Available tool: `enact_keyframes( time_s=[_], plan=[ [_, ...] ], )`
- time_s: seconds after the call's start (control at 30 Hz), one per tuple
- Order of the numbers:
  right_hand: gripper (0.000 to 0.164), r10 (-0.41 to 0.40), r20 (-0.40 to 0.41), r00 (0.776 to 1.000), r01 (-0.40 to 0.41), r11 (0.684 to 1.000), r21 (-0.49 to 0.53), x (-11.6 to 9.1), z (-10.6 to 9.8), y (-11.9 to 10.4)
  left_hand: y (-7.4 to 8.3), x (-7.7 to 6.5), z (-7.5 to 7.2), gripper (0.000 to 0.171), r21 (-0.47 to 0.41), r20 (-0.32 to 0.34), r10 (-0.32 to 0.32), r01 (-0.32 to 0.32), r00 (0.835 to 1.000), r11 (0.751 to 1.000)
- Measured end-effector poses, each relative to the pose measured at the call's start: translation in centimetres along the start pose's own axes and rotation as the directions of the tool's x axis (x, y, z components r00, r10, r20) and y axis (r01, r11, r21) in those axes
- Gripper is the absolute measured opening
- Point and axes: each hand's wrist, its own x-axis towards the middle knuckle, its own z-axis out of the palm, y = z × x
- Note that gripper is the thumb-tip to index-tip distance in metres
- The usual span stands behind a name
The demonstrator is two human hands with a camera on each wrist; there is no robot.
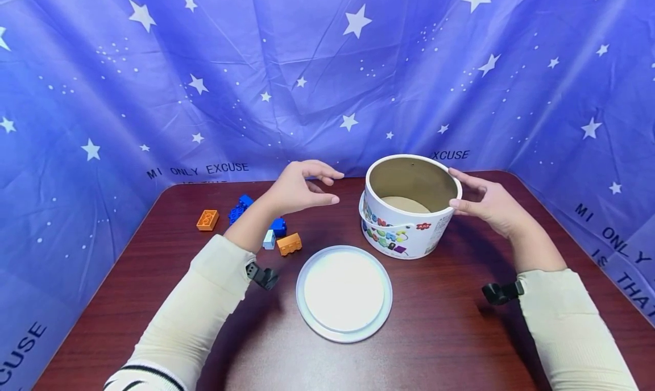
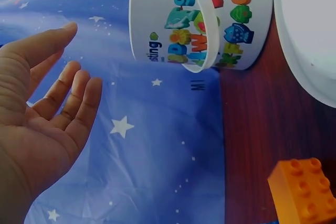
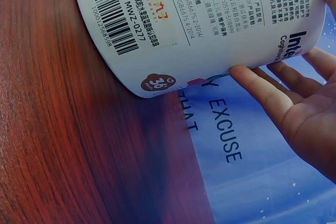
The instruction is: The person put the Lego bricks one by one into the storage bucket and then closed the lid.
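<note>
A white round bucket [image 1: 401, 240] with colorful printing and a white handle [image 1: 386, 225] stands upright on the table, its top uncovered and the bottom showing inside. At its right side, my right hand [image 1: 488, 206] touches the rim and outer wall with spread, mostly straight fingers and thumb. In the right wrist view, the fingertips [image 3: 247, 74] lie against the printed wall. My left hand [image 1: 302, 189] hovers to the left of the bucket, thumb and fingers apart, holding nothing. Its loosely bent fingers [image 2: 79, 98] show in the left wrist view, apart from the bucket.
A white round lid [image 1: 344, 291] lies in front of the bucket. Left of it are an orange block [image 1: 289, 244], a light blue block [image 1: 269, 240], several blue blocks [image 1: 237, 213] partly behind the left arm, and another orange block [image 1: 207, 220]. A starry blue curtain [image 1: 307, 67] surrounds the table.
</note>
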Motion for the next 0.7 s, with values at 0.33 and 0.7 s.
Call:
enact_keyframes(
  time_s=[0.33, 0.7],
  plan=[
    [0.072, 0.020, -0.007, 1.000, -0.020, 0.998, -0.058, 0.0, 0.0, -0.2, -0.8, -2.5, -0.9, 0.040, -0.014, 0.005, 0.006, -0.006, 1.000, 1.000],
    [0.072, 0.013, 0.001, 1.000, -0.013, 1.000, -0.012, 0.0, 0.0, 0.0, -1.8, -5.3, -2.2, 0.040, -0.020, -0.045, -0.054, 0.054, 0.997, 0.998]
  ],
)
